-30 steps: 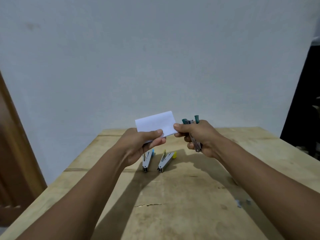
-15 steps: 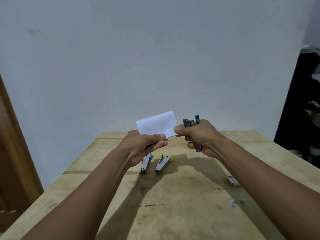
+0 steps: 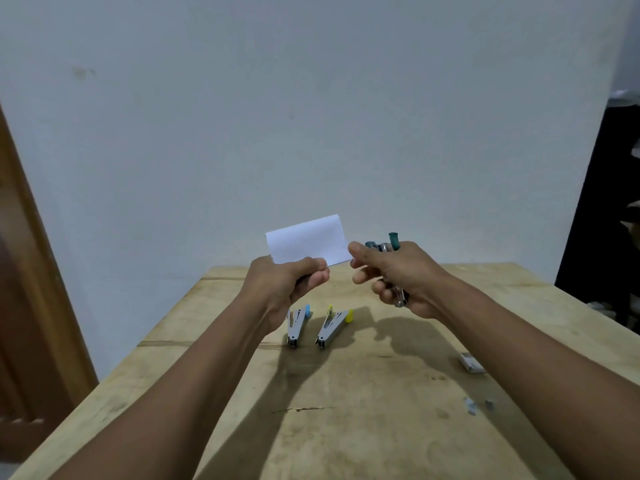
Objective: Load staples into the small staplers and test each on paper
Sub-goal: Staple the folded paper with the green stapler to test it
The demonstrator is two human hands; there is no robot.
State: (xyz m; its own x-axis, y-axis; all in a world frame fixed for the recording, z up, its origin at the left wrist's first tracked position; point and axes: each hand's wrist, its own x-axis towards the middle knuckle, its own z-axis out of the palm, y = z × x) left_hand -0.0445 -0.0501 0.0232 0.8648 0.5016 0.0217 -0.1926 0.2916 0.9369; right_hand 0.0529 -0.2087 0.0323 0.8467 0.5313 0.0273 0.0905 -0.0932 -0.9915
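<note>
My left hand (image 3: 285,284) pinches the lower left edge of a small folded white paper (image 3: 306,243) held up above the table. My right hand (image 3: 398,277) grips a small green-ended stapler (image 3: 389,249), and its thumb and forefinger touch the paper's right corner. On the wooden table (image 3: 346,410) below lie two more small staplers side by side: one with a blue end (image 3: 297,323) and one with a yellow end (image 3: 334,325). Both lie with their arms spread apart.
A small staple box (image 3: 472,363) lies on the table under my right forearm, with loose staple strips (image 3: 478,405) nearer me. A brown door frame stands at the left, dark clutter at the right, and a plain wall behind.
The view has tilted up slightly and the staple box has come into sight. Both hands keep the paper and green stapler in nearly the same pose.
</note>
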